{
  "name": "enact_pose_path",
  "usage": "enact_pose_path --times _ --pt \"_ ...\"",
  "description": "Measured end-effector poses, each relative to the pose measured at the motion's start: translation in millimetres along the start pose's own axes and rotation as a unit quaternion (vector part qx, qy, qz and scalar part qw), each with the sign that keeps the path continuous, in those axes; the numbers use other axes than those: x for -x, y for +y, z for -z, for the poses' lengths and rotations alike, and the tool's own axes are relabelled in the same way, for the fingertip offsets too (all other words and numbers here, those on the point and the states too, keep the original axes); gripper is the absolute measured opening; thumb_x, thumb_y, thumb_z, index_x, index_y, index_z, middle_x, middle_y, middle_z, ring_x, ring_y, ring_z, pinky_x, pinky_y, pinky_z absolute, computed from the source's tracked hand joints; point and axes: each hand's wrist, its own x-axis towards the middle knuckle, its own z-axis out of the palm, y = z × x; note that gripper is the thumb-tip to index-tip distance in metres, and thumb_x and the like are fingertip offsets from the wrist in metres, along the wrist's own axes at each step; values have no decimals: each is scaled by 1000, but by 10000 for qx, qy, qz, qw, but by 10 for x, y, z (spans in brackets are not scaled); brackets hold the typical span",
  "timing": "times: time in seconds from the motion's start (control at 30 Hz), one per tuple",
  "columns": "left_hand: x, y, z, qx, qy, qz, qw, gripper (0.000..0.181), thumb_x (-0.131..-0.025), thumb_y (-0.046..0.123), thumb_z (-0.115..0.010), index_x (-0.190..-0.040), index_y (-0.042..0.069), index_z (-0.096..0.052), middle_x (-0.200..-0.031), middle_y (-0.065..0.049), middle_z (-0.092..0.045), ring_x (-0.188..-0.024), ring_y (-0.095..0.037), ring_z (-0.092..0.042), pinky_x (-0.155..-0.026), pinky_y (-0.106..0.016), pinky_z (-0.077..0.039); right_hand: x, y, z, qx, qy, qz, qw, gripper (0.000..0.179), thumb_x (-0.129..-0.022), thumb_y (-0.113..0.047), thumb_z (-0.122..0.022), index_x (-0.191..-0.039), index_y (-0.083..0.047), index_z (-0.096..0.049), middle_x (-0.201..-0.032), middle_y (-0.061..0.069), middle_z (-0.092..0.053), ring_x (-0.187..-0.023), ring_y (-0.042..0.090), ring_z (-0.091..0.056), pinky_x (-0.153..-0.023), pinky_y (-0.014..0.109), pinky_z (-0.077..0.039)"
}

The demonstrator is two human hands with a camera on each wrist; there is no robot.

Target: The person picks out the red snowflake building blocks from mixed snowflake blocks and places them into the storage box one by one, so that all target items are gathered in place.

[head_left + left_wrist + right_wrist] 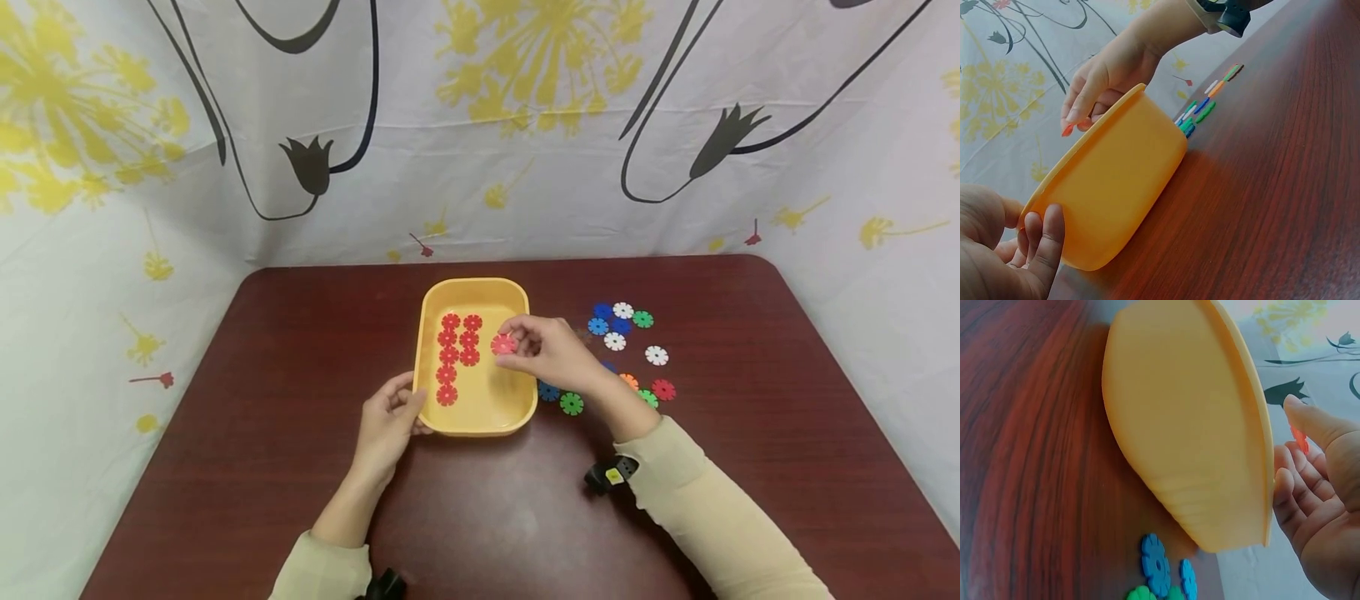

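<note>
A yellow plastic tray [487, 408] stands on the table, with several red notched discs [447, 356] laid flat in two columns inside it. My left hand [388, 425] grips the tray's near left side, thumb over the rim and fingers against the outer wall, as the left wrist view also shows. Above the tray's right part, my right hand [551, 350] pinches one red notched disc [503, 344] between thumb and fingers. In the right wrist view that disc [1299, 439] shows edge-on, and the other fingers lie by the tray's rim [1263, 437].
Right of the tray, loose discs lie on the dark red table [300, 333]: blue [597, 326], white [657, 356], green [572, 404], orange [629, 381] and a red one [663, 390]. The right forearm hides some. Behind the table hangs a patterned cloth [480, 192].
</note>
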Motion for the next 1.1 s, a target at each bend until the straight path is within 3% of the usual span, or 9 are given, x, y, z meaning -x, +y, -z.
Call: enact_pose_path --times 0.27,0.8,1.1 --pt "-19 9 -8 14 6 6 10000 39 -100 7 -64 -136 -3 -56 -93 -19 -58 -64 -16 -65 -57 -25 -60 -111 -21 -82 202 -69 301 9993 32 -84 -16 -85 -109 -2 -70 -83 2 -64 -70 12 -62 -61 26 -55" --pt "-23 16 -3 -41 9 45 10000 39 -100 7 -64 -137 -2 -56 -94 -21 -60 -65 -16 -65 -58 -26 -61 -347 -107 -303 818 -833 191 9930 34 -84 -19 -86 -108 -2 -70 -86 3 -66 -69 9 -62 -66 24 -57" --pt "-8 15 4 -20 13 82 10000 39 -100 7 -63 -137 -3 -56 -93 -20 -60 -63 -15 -65 -58 -25 -61 -432 -86 -418 1220 -1071 62 9867 35 -82 -21 -87 -104 0 -70 -75 -2 -61 -67 11 -57 -62 24 -52"
